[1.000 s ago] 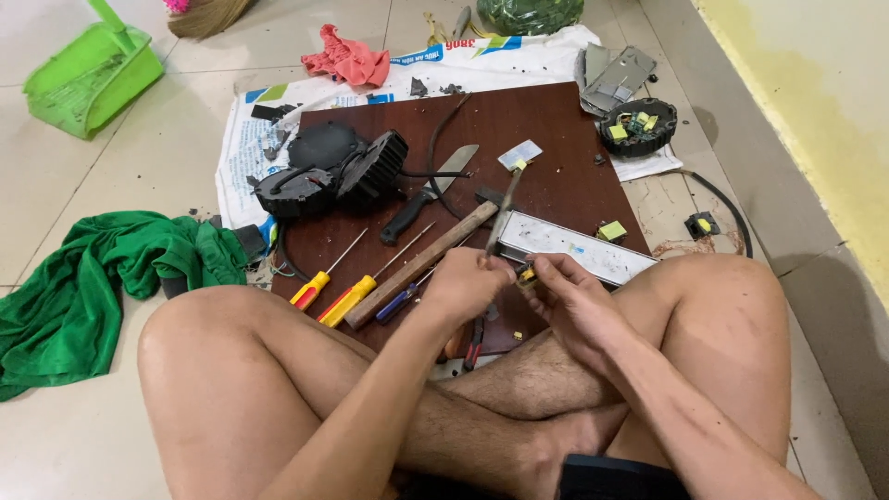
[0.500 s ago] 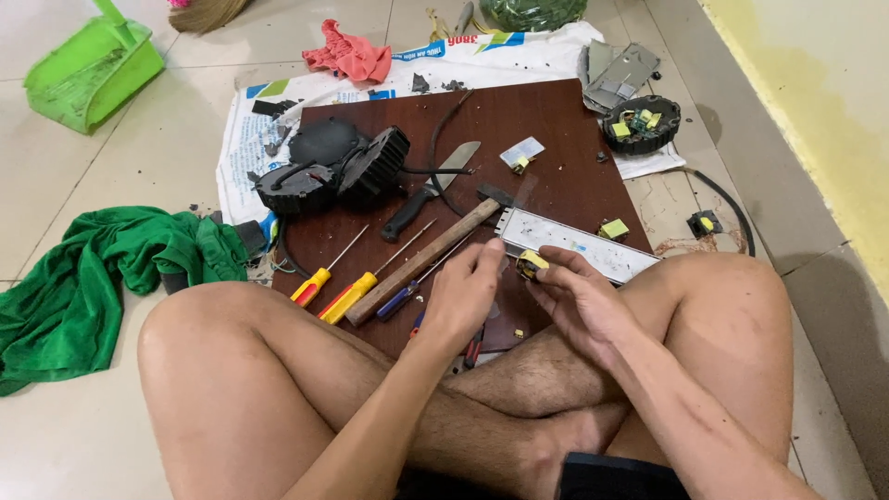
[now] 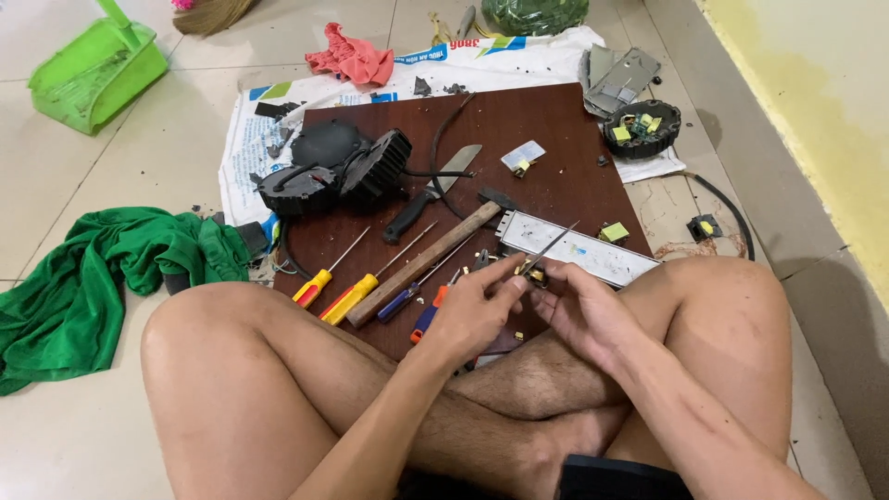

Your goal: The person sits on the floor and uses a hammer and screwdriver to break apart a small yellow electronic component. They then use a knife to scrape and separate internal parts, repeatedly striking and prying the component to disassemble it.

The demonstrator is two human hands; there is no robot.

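A small yellow part (image 3: 531, 273) sits pinched between the fingertips of both hands, just above the near edge of the brown board (image 3: 546, 130) and over the person's crossed legs. The left hand (image 3: 474, 310) closes on it from the left, thumb and forefinger bent in; the right hand (image 3: 582, 310) grips it from the right and also holds a thin metal probe (image 3: 554, 248) that slants up and away to the right.

Just behind the hands lies a long grey plate (image 3: 593, 255) with a pale label on top, a small yellow block (image 3: 614, 231) beside its far end. To the left, side by side on the board — two yellow-handled screwdrivers (image 3: 347, 298), a blue-handled one (image 3: 396, 304) and a wooden-handled hammer (image 3: 421, 266), all slanting up to the right. Beyond them lie a knife (image 3: 428, 193) with a black handle and a black motor housing (image 3: 333, 168).

Under the board's far side spreads a white sack (image 3: 278, 106) with blue, green and orange print along its edge; a pink rag (image 3: 352, 57) lies on it. A round black case (image 3: 642, 128) holding yellow parts sits at the board's right corner. On the tiled floor, a green cloth (image 3: 93, 268) lies to the left — a green dustpan (image 3: 93, 69) farther off.
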